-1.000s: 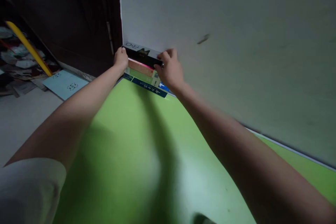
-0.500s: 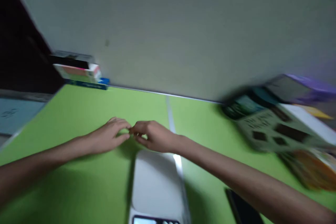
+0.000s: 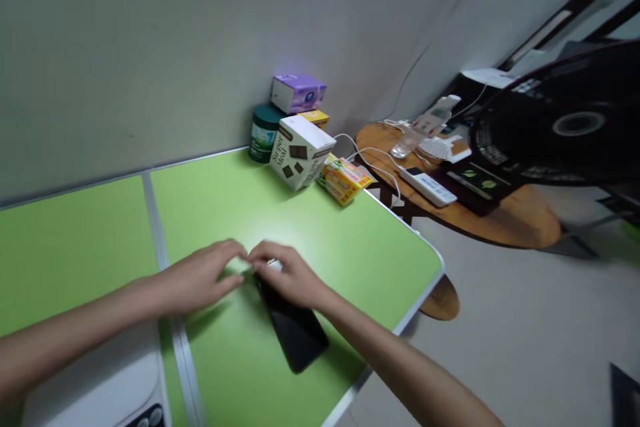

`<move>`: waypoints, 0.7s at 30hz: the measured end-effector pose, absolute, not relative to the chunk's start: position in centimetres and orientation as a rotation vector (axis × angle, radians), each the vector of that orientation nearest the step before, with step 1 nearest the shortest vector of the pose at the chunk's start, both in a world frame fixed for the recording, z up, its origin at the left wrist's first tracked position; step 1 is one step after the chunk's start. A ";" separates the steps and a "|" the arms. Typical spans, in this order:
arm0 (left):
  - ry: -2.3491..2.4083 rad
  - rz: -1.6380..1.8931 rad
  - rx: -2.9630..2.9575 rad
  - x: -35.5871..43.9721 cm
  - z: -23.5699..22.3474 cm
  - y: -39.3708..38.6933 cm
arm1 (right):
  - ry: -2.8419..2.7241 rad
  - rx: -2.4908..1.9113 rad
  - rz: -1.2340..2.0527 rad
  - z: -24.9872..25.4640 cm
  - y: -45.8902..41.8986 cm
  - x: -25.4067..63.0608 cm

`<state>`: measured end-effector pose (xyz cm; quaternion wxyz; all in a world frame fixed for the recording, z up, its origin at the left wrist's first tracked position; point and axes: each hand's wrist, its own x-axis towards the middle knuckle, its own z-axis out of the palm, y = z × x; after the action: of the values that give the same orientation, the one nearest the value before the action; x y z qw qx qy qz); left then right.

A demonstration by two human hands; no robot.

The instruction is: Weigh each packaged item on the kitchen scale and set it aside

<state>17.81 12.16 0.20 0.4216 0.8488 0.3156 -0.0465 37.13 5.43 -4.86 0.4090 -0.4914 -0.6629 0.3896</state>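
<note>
My left hand (image 3: 207,278) hovers over the green table with its fingers curled and its thumb curving in below them. Its fingertips meet those of my right hand (image 3: 290,273), which are closed in a pinch. Whatever lies between the fingertips is too small and blurred to make out. Beneath my right hand, a black phone-like slab (image 3: 295,330) lies flat on the table, its far end partly covered. Under my left forearm, at the lower left, sits a white kitchen scale (image 3: 107,373), cut off by the frame edge.
The green table (image 3: 390,260) has a metal seam and a right edge. At its back stand a white Super Meal box (image 3: 303,153), a green tub (image 3: 263,137), a purple pack (image 3: 300,93) and orange boxes (image 3: 345,180). Beyond are a wooden table (image 3: 525,217) and a black fan (image 3: 565,120).
The view has swung to the right, bringing the wooden table and fan into sight. My joined hands have passed from above the scale to above the black slab.
</note>
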 end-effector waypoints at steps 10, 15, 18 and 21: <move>0.898 0.228 2.079 32.2 -7.3 20.8 | -0.832 -1.771 0.387 -10.9 16.9 48.7; 0.878 0.339 1.892 34.8 -9.9 22.5 | -0.795 -1.842 0.307 -11.7 19.3 48.4; 0.863 0.390 1.834 35.0 -10.9 22.8 | -0.801 -1.952 0.199 -12.2 19.6 48.6; 0.866 0.424 1.783 35.0 -10.9 22.4 | -0.902 -2.045 0.082 -12.2 19.2 48.8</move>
<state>35.00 22.38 -10.86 0.5288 0.7466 0.3626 0.1775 48.83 19.18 -12.18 0.4370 -0.8224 -0.3627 0.0331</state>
